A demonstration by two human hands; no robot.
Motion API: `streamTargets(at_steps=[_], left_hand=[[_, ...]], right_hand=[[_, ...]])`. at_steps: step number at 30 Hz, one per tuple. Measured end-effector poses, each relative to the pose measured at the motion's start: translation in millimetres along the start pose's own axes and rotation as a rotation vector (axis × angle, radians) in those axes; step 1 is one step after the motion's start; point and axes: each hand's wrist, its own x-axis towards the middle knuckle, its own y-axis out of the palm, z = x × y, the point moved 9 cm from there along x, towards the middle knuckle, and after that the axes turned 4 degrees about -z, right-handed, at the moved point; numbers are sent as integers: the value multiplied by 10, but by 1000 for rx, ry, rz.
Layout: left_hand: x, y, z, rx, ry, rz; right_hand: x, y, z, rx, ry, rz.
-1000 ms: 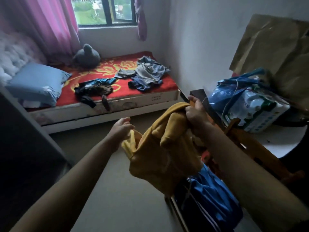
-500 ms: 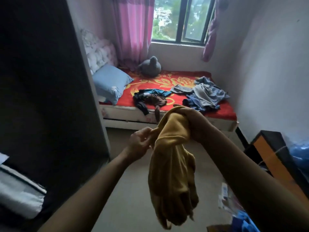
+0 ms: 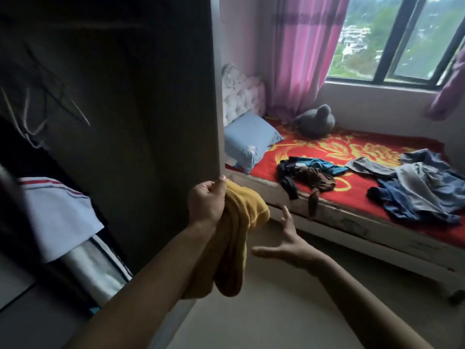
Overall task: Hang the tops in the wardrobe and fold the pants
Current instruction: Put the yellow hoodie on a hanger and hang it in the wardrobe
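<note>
A yellow garment [image 3: 242, 217] is gripped in the left hand [image 3: 206, 203], whose fingers are curled tight round its bunched upper end with the thumb pressed on top. The rest of the cloth hangs down along the left forearm in a crumpled roll. The right hand [image 3: 289, 244] is held just beside the garment, apart from it, with the palm open, the fingers spread and nothing held. The garment is held in the air above the floor [image 3: 276, 313], in front of the side panel of the wardrobe [image 3: 156, 102], which is seen open on the left. Inside the wardrobe a white garment [image 3: 57, 215] with red stripes is hung, and thin wire hangers [image 3: 37, 112] are made out higher up, blurred in the dark. On the right the bed [image 3: 339, 224] is set under the window [image 3: 402, 41], with a pink curtain [image 3: 299, 59] drawn to its left. On the red and yellow bedcover [image 3: 352, 152] two heaps are left: dark clothes [image 3: 307, 176] near the front edge, with one piece trailing over it, and blue and grey clothes [image 3: 422, 190] further right. A blue pillow [image 3: 249, 141] is propped at the tufted headboard [image 3: 239, 94], and a grey plush toy [image 3: 315, 120] is placed near the curtain.
</note>
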Motion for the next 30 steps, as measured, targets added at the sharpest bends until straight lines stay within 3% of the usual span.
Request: streamTargets(at_steps=[5,7,11,13,18,21,24,27,30], left_hand=[[488,-295,-267,-106,-27,-252],[628,-472,-375,-39,14,-356],[740,-898,-444,200,35,-494],[726,-1017,-363,280,9,-489],[689,-1098,-152,452,-6,-355],[658,-1353,-218,565,93,-602],[672,-1679,-230,452,101,-911],[889,-1930,-99,340,32,-984],[1127,-2148,59,267,48,-1056]], right_hand=[[753,517,269,-92,-57,342],[1074,430,593,-106,-197,266],[1583,-66,1374,387,-264,89],[1826,-186,1732,431,-272,81],[2225,81,2424,379,-289,197],[2324,394,2648,313,-360,273],[2383,751,2820,249,-411,414],[2499,1038,3006,32,-495,421],[2700,1260,3269,-253,-624,322]])
